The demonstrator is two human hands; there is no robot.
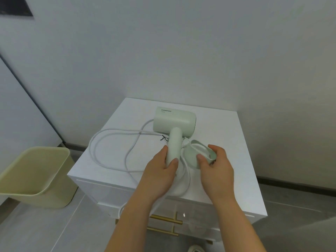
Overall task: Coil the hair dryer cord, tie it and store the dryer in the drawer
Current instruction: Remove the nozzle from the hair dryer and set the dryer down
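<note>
White cabinet top [218, 128] mid-frame, grey floor; bin [36, 175] lower left; left hand [161, 168] grips dryer [174, 124] handle; right hand [216, 164] pinches nozzle [192, 157]; cord [109, 142] loose.

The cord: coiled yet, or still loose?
Loose. The cord sprawls in wide open loops across the cabinet top, one stretch hanging over the front edge; no tie binds it.

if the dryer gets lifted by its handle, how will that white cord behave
Probably floppy: the cord lies in loose loops on the cabinet top, so it should trail and swing. One stretch hangs over the front edge and may snag the drawer handles.
</note>
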